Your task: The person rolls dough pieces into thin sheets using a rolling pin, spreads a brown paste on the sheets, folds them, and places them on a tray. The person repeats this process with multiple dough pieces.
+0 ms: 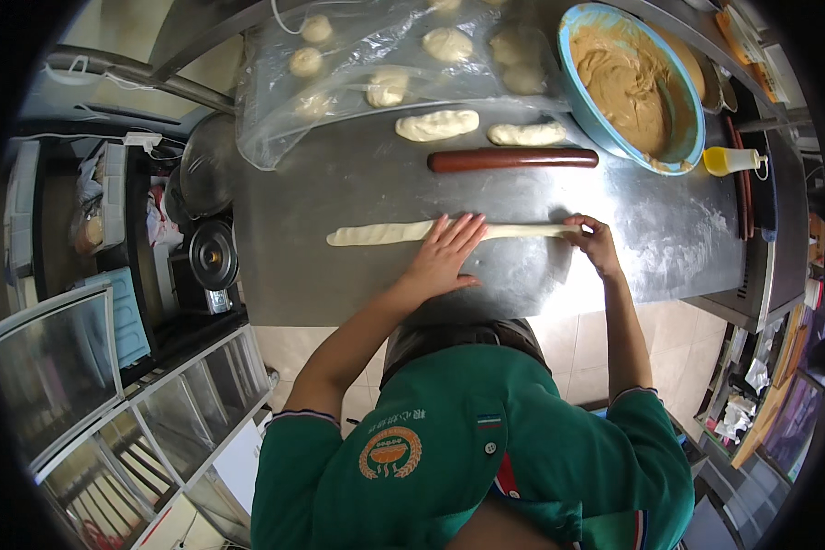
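A long, thin strip of pale dough (378, 234) lies across the steel worktop (330, 289). Flat on the middle of this strip rests my left hand (448, 251), palm down with its fingers extended. At the strip's right end, my right hand (592, 242) pinches the dough between thumb and fingers. Beyond the strip is a reddish-brown wooden rolling pin (513, 159), lying roughly parallel to it. Two short dough logs, one larger (437, 126) and one smaller (526, 134), sit just behind the pin.
Clear plastic sheeting (268, 130) covers several dough balls (448, 45) at the back. A blue basin (696, 130) of brown paste (619, 82) stands back right, beside a squeeze bottle (729, 161) of yellow liquid. Metal shelf rails (206, 100) border the worktop. A glass-fronted cabinet (199, 405) is at left.
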Demonstrator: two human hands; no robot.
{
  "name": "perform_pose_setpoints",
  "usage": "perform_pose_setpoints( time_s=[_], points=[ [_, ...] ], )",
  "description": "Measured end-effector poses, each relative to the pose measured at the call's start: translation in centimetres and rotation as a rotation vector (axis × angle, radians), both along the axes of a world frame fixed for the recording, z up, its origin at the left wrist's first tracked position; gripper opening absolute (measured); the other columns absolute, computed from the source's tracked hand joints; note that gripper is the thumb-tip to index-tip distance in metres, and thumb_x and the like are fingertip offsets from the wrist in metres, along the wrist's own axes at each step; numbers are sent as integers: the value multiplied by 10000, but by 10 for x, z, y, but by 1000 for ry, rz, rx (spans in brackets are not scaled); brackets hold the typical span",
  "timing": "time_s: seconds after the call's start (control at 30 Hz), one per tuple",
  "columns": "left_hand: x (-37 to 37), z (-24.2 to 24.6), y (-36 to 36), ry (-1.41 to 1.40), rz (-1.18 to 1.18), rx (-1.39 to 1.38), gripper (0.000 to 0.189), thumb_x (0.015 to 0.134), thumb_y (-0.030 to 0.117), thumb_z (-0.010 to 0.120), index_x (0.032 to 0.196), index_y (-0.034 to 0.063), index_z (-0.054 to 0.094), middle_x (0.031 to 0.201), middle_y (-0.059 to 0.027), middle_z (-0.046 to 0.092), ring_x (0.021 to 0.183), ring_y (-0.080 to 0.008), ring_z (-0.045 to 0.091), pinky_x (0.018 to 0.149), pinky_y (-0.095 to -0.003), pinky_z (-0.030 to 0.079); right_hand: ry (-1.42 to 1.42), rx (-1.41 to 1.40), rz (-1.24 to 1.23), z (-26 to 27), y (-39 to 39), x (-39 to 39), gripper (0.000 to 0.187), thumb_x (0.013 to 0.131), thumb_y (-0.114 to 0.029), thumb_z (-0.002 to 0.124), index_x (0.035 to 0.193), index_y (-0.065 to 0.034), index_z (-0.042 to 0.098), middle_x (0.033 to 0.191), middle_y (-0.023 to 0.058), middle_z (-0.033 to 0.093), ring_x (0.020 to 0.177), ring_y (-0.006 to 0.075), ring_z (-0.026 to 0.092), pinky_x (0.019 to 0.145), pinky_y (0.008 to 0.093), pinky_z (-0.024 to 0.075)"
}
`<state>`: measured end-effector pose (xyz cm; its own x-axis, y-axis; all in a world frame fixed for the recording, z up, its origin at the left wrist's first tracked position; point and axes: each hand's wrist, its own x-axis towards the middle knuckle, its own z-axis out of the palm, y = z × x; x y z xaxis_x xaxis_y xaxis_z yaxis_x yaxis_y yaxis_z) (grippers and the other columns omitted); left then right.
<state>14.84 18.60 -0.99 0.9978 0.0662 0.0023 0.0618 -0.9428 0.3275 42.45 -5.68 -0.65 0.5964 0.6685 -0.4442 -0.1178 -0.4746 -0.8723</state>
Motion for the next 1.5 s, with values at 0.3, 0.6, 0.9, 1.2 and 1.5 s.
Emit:
perform_pose_setpoints(
  time_s=[0.3,0.6,0.9,1.2,1.5],
  points=[
    [85,-11,-64,-3,-18,-107,1013,866,671,617,1603,62,282,1691,-89,226,1556,-251,213,1265,-513,146,-60,-13,45,-9,-17,19,248,919,-9,676,1162,34,707,984,54,703,849,101,625,753,265,527],
    [151,-10,-118,25,-160,-56,1083,827,664,668,1603,32,255,1686,-113,220,1551,-256,216,1261,-513,155,-80,73,-66,-5,-30,35,123,944,-26,668,1053,30,675,875,38,700,761,80,639,658,246,534],
    [197,1,-162,58,-94,-267,1032,861,640,670,1577,-2,297,1676,-178,210,1567,-340,129,1243,-605,106,-600,-218,-3,25,-49,63,306,804,80,569,1062,-12,707,1011,181,696,887,398,678,812,417,557],
    [-10,-18,-9,-88,228,-91,1050,858,759,548,1596,52,309,1668,-221,227,1536,-427,210,1228,-593,150,970,419,34,28,19,20,322,1035,-91,514,1342,-1,548,1317,225,647,1205,339,659,995,394,550],
    [-184,-24,113,73,388,52,944,904,645,582,1591,55,318,1670,-126,280,1541,-329,246,1238,-581,139,-1535,-187,303,-9,134,2,607,798,-15,615,1394,-73,519,1363,153,560,1256,375,528,1094,522,396]
  ],
)
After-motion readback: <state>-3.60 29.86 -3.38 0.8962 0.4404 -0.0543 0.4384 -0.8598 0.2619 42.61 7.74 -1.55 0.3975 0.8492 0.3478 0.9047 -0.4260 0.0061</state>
